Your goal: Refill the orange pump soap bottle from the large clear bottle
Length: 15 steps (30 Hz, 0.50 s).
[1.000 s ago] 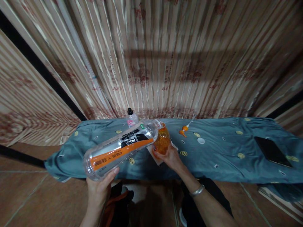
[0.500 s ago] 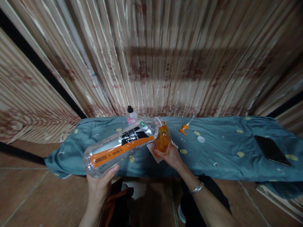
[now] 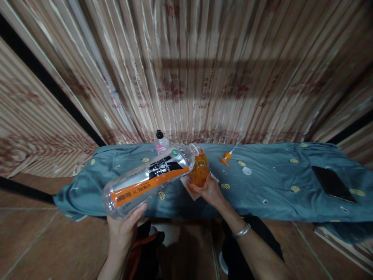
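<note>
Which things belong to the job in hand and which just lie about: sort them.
Belonging:
large clear bottle, in the left hand
amber bottle, in the right hand
orange pump top, probably the amber bottle's
pale sheet by the amber bottle, probably

Lying about:
black-capped bottle
dark phone-like slab
white disc, possibly a cap

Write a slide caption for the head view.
Left hand holds a large clear bottle tilted toward an orange bottle gripped in the right hand.
</note>
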Each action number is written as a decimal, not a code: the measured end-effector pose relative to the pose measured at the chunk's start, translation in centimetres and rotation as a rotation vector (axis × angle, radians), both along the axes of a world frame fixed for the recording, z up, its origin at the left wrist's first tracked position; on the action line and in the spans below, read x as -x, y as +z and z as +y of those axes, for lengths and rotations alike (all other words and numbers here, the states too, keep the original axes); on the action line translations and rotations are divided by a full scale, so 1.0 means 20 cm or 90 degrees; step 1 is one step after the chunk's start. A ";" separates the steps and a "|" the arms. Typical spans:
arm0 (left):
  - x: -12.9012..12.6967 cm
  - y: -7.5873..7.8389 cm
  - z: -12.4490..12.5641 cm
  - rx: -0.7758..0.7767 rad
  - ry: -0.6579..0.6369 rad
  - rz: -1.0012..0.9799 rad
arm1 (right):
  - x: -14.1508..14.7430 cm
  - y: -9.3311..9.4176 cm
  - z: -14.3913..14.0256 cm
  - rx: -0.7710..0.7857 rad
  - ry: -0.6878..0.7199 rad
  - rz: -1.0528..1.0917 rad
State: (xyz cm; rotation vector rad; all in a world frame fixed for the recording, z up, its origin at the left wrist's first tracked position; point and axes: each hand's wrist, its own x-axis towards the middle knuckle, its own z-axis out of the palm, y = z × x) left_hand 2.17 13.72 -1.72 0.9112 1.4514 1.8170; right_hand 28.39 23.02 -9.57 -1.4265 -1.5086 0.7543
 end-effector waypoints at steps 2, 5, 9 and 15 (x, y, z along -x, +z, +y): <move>0.00 0.01 0.00 0.003 -0.001 0.003 | 0.00 0.00 0.00 0.003 -0.007 0.002; -0.01 0.02 -0.01 0.005 -0.002 0.004 | 0.00 0.01 0.00 -0.005 -0.005 0.009; -0.01 0.02 -0.01 0.008 -0.002 0.010 | 0.00 0.01 0.00 -0.013 0.004 0.012; -0.01 0.01 -0.02 0.003 0.007 0.018 | 0.00 0.02 0.00 -0.016 0.006 0.019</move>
